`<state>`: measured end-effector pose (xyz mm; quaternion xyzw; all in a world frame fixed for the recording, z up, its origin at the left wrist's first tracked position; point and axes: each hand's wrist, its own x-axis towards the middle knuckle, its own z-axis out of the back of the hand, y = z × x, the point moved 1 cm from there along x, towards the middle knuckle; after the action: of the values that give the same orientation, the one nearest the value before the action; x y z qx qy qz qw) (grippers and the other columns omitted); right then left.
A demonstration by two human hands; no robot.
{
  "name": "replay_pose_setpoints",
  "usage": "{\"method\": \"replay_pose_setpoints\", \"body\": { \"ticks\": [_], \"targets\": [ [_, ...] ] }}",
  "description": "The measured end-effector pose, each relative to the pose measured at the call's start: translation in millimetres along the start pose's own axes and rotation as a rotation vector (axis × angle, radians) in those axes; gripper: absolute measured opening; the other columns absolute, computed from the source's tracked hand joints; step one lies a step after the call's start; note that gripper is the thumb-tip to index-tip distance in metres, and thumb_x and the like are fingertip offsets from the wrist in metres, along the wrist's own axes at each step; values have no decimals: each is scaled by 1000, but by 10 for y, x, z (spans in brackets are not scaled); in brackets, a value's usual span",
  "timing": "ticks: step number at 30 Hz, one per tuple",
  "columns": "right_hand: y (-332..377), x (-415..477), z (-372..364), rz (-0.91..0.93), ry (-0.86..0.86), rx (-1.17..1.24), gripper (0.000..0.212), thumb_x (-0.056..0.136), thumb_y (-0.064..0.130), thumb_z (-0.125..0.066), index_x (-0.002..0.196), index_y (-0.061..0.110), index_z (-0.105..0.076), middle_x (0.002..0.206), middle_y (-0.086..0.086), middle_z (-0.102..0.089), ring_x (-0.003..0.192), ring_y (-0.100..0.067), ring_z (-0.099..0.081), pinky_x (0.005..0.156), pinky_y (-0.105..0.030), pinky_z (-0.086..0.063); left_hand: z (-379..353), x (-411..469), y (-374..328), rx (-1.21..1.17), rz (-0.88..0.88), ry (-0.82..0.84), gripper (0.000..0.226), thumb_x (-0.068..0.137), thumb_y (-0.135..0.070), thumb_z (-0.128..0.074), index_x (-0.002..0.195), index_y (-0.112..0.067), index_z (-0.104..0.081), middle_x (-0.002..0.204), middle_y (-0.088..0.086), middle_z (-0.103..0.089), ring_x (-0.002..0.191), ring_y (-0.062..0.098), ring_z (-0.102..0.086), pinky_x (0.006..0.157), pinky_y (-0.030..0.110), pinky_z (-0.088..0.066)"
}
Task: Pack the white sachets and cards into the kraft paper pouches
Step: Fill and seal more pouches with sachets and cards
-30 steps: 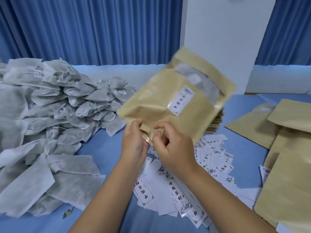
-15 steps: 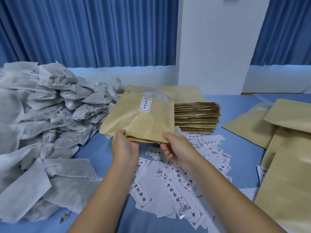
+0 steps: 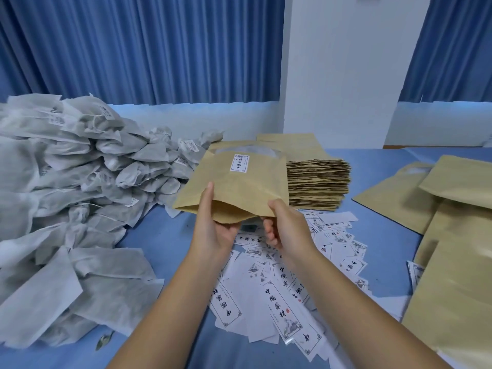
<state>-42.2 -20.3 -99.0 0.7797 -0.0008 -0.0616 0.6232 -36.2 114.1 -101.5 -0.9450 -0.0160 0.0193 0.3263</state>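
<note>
I hold a kraft paper pouch (image 3: 241, 182) above the blue table, its white label up and its near edge facing me. My left hand (image 3: 213, 225) grips that edge on the left, thumb on top. My right hand (image 3: 286, 225) pinches the edge on the right, and the mouth gapes slightly between the two. A big heap of white sachets (image 3: 80, 187) covers the left of the table. Printed white cards (image 3: 290, 283) lie scattered under my forearms.
A stack of flat kraft pouches (image 3: 318, 183) stands just behind the held pouch. More kraft pouches (image 3: 452, 235) lie spread along the right side. The blue table (image 3: 165, 235) ends at a white wall and blue curtains at the back.
The pouch came down from upright and tilted right to nearly flat in front of the stack. Both hands slid to its near edge and parted it a little.
</note>
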Motion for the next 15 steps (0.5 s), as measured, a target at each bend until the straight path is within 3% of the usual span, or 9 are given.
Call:
{"method": "replay_pose_setpoints", "body": {
  "ticks": [3,5,7,10,15],
  "targets": [
    [-24,0,-7,51,-42,-56,20,91,31,-57,95,11,-53,49,4,-49,40,-9,-38,39,-17,-31,-56,-44,32,89,121,24,54,74,-47,-76,119,-22,-62,111,8,-72,99,25,-70,87,37,-57],
    [-29,-1,-30,50,-15,-98,25,92,32,-59,93,7,-57,46,6,-50,38,-8,-41,38,-15,-33,-67,-47,70,121,158,5,35,78,-33,-76,106,-15,-66,102,9,-73,83,22,-72,73,27,-59],
    [-28,-18,-61,20,19,-118,23,92,27,-57,79,8,-60,46,4,-50,37,-8,-40,39,-14,-33,-58,-43,121,131,149,-66,21,85,-12,-68,104,-6,-62,92,12,-71,70,20,-69,64,22,-58],
    [-39,-46,-92,38,2,-97,26,89,18,-55,64,12,-59,49,0,-51,40,-9,-40,41,-18,-32,-41,-38,163,37,153,-124,19,84,4,-56,102,-2,-58,85,11,-66,66,18,-64,65,21,-57],
    [-92,-130,-146,132,-87,4,28,87,13,-55,60,16,-57,47,5,-51,41,-7,-45,41,-16,-37,-78,-73,268,-78,193,-77,12,84,-5,-66,95,-4,-65,81,10,-67,66,18,-60,72,27,-52]
  ]
}}
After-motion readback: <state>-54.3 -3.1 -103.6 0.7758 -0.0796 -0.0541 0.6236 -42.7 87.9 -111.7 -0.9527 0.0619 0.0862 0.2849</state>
